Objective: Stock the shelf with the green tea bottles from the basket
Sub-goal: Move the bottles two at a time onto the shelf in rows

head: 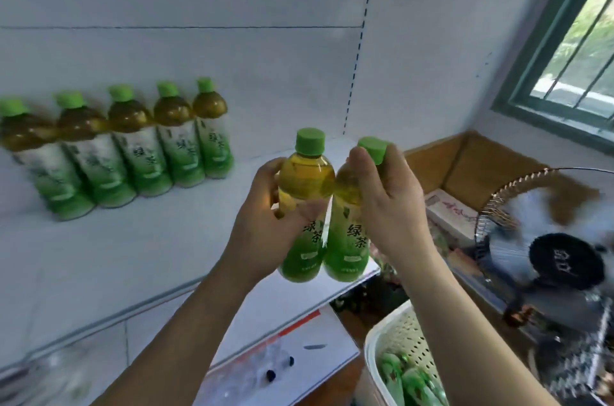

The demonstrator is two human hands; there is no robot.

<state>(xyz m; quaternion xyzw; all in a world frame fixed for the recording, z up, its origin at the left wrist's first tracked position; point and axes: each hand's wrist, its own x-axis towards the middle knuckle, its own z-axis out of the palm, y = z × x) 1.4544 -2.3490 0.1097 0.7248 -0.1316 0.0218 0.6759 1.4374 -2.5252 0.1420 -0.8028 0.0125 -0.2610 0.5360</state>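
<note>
My left hand (262,226) grips a green tea bottle (304,179) with a green cap and green label. My right hand (388,199) grips a second green tea bottle (347,246) by its shoulder and cap. Both bottles are upright, side by side and touching, held above the right front part of the white shelf (149,256). Several green tea bottles (146,146) stand in a row at the back left of the shelf. The white perforated basket (398,332) sits at the lower right with more green bottles (412,382) lying in it.
A lower white shelf (299,355) holds a clear plastic bag (252,369). An electric fan (545,256) stands at the right, with a cardboard box (471,166) behind it. A green-framed window (564,56) is at the upper right.
</note>
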